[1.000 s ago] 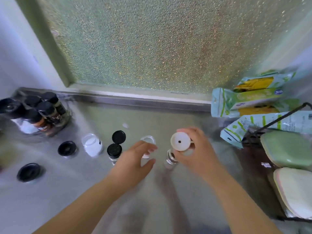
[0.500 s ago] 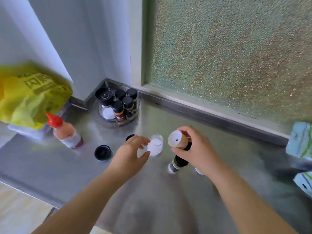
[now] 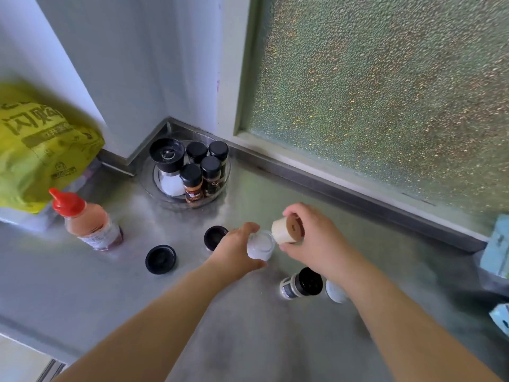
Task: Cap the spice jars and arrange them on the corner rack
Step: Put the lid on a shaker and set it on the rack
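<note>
My left hand (image 3: 237, 250) grips an open clear jar of white powder (image 3: 260, 245) on the steel counter. My right hand (image 3: 314, 238) holds a cream cap with a brown holed top (image 3: 286, 230) just to the right of the jar's mouth, tilted. The round clear corner rack (image 3: 220, 190) stands in the corner with a black-topped grinder (image 3: 168, 161) and several black-capped spice jars (image 3: 210, 175). A black-capped jar (image 3: 301, 283) stands below my right wrist, with a white jar (image 3: 334, 292) beside it, partly hidden by my arm.
Two black lids lie loose on the counter: one (image 3: 160, 259) at the left, one (image 3: 214, 237) by my left hand. A red-capped sauce bottle (image 3: 85, 220) and a yellow bag (image 3: 38, 147) sit at the left. Blue packets (image 3: 495, 249) lie at the right edge.
The view has swung left to the corner rack. My left hand has closed round the white-powder jar, and my right hand has brought the cream cap next to its mouth.
</note>
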Demonstrator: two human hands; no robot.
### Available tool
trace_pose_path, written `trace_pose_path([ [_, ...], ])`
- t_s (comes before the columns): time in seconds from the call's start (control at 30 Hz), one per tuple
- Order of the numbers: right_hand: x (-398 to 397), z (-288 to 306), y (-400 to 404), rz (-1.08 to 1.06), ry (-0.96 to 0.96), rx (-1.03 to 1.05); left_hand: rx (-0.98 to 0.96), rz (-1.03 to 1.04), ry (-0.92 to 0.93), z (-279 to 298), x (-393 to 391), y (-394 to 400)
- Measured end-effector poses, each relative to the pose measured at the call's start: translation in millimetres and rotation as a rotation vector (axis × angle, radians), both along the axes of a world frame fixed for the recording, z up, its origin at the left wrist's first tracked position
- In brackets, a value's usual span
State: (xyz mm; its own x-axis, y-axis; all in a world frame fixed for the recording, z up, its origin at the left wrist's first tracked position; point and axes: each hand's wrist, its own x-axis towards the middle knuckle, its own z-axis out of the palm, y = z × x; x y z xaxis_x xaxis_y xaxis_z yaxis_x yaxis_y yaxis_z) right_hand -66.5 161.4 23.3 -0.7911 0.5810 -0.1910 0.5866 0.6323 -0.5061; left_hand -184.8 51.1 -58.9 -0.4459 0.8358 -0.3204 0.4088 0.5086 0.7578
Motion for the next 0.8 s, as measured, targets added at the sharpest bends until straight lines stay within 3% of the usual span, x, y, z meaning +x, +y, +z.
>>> trace_pose_path([
  [0.17, -4.5, -7.0, -1.2, 0.062, -0.011, -0.001, 0.133, 0.061, -0.092, 1.4, 4.6, -3.0],
  [0.4, -8.4, 23.6, -5.2, 0.153, 0.078, -0.029, 0.339, 0.049, -0.014, 30.4, -8.4, -16.8],
  [0.8, -8.1, 99.0, -18.0, 0.195, -0.066, 0.087, 0.454, -0.009, 0.184, 92.2, -1.7, -30.4],
])
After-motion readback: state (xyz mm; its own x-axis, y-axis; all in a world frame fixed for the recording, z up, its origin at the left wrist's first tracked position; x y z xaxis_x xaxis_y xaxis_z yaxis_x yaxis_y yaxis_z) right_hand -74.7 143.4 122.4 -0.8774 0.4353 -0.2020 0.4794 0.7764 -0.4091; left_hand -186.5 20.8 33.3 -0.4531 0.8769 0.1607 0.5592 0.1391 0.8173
